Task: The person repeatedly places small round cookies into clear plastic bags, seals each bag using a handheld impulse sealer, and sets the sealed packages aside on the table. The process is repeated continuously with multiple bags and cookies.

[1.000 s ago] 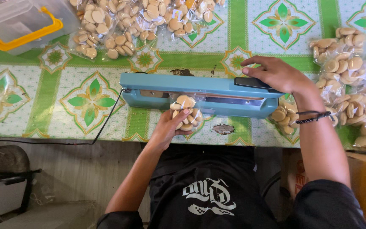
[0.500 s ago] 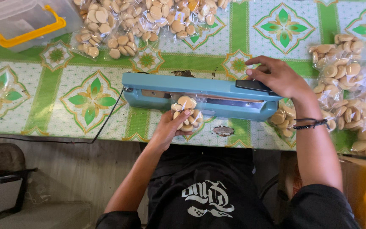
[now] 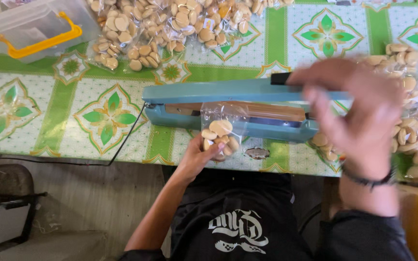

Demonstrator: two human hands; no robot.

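A light-blue heat sealer (image 3: 209, 92) lies across the table with its top arm lifted, showing the brown sealing strip. My left hand (image 3: 197, 157) holds a small clear bag of round pale biscuits (image 3: 221, 135) from below, and the bag's top edge rests in the sealer's jaw. My right hand (image 3: 359, 111) is blurred and raised over the right end of the sealer arm, fingers apart, with nothing visibly in it. A dark band circles that wrist.
Several filled biscuit bags (image 3: 170, 24) are piled at the table's far side, and more biscuit bags (image 3: 412, 140) lie at the right. A clear box with a yellow handle (image 3: 30, 29) stands at the far left. A black cord (image 3: 122, 145) runs off the front edge of the green patterned tablecloth (image 3: 49, 111).
My right hand has come up off the sealer arm, and the arm has risen from pressed down to lifted. My left hand still holds the bag in the jaw.
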